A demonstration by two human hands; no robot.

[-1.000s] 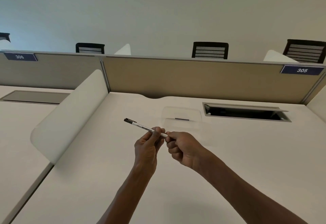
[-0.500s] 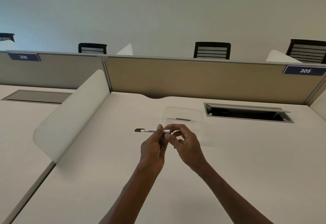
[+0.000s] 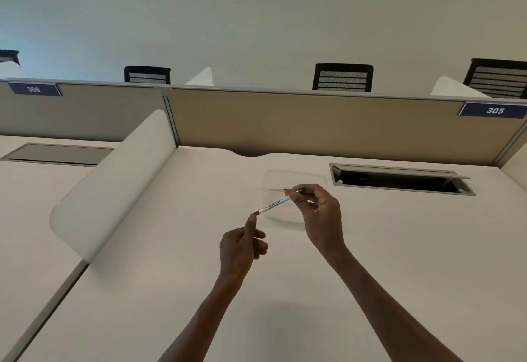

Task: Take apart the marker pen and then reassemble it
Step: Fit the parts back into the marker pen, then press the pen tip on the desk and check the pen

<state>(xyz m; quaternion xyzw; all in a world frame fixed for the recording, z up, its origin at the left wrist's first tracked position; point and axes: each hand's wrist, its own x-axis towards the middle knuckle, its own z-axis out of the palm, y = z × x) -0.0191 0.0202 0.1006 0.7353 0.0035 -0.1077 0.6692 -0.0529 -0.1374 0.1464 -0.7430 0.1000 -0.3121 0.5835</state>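
Pen: slim white barrel (image 3: 275, 202), dark ends, tilted in the air above the desk (image 3: 399, 247) towards its far edge.
Right hand (image 3: 320, 213): pinches the upper end.
Left hand (image 3: 241, 247): loosely curled; fingertip touches the lower tip.
Tray (image 3: 293, 182): clear, rounded plastic, behind the pen.

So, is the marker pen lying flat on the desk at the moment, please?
No, the marker pen is held above the desk, pinched by the right hand.

Slim white marker pen (image 3: 274, 203) with dark ends; tilted, held above desk.
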